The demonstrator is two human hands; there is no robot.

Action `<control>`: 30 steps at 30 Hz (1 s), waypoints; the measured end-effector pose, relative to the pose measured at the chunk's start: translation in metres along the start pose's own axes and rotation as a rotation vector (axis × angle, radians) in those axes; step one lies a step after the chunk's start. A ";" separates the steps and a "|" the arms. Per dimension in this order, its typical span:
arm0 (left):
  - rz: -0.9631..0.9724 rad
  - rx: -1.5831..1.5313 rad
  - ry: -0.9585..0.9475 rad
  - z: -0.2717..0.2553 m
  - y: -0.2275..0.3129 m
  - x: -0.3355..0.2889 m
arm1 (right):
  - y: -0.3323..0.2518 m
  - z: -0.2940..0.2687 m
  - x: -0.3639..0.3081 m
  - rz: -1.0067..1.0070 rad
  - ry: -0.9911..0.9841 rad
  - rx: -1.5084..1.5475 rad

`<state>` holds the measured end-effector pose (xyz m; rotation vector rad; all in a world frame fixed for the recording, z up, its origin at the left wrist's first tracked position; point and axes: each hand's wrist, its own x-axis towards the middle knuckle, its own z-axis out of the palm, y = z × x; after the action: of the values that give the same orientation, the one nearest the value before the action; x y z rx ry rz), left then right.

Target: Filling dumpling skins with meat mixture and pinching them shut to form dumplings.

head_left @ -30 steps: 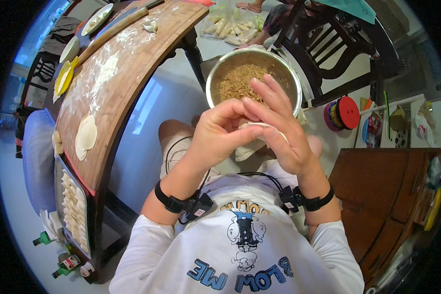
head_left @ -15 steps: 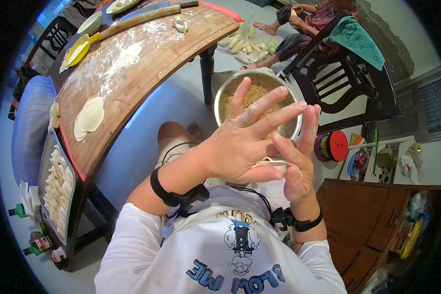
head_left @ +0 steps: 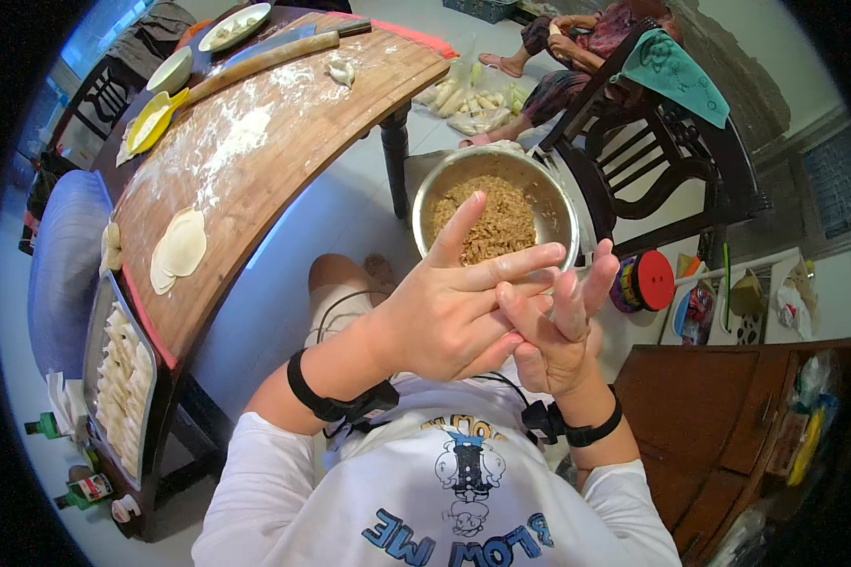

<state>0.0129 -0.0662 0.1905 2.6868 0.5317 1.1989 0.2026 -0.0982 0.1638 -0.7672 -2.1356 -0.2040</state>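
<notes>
My left hand (head_left: 437, 319) reaches across, its fingers stretched over those of my right hand (head_left: 560, 345). The two are pressed together in front of my lap, with thumbs close to each other. The pale dumpling between them is now hidden behind the fingers. Just beyond stands a steel bowl (head_left: 558, 203) of brown minced filling (head_left: 490, 219), partly covered by my left fingers. To the left, several round dough wrappers (head_left: 183, 243) lie overlapping on the floured wooden board (head_left: 284, 180). A metal tray (head_left: 152, 402) beside the board holds rows of shaped dumplings (head_left: 123, 387).
A rolling pin (head_left: 279, 59), a yellow scoop (head_left: 156, 123), a white bowl (head_left: 170, 71) and one lone dumpling (head_left: 341, 72) lie at the board's far side. A dark chair (head_left: 648, 156) stands beyond the bowl, near a seated person (head_left: 591, 52). A brown cabinet (head_left: 686, 406) is at right.
My left hand's fingers have come down and closer over my right hand. The dumpling edge that showed between them is covered, and more of the filling shows. The view has shifted slightly.
</notes>
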 end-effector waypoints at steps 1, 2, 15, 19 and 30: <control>0.003 -0.001 -0.004 0.000 0.000 -0.001 | -0.001 0.000 0.000 0.003 0.003 -0.002; 0.015 -0.016 0.008 0.001 0.000 -0.002 | -0.002 0.001 0.000 -0.010 -0.002 -0.018; -0.077 -0.178 0.012 0.007 0.000 -0.007 | -0.001 0.008 -0.005 0.135 0.041 0.144; -0.214 -0.092 -0.078 0.002 0.003 -0.007 | 0.006 0.004 -0.003 0.140 0.024 0.096; -0.261 -0.192 -0.131 0.006 -0.013 -0.020 | 0.000 0.001 0.005 0.269 0.035 0.163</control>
<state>0.0015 -0.0616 0.1690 2.4238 0.6846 0.9451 0.1997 -0.0951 0.1667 -0.9349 -1.9636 0.0971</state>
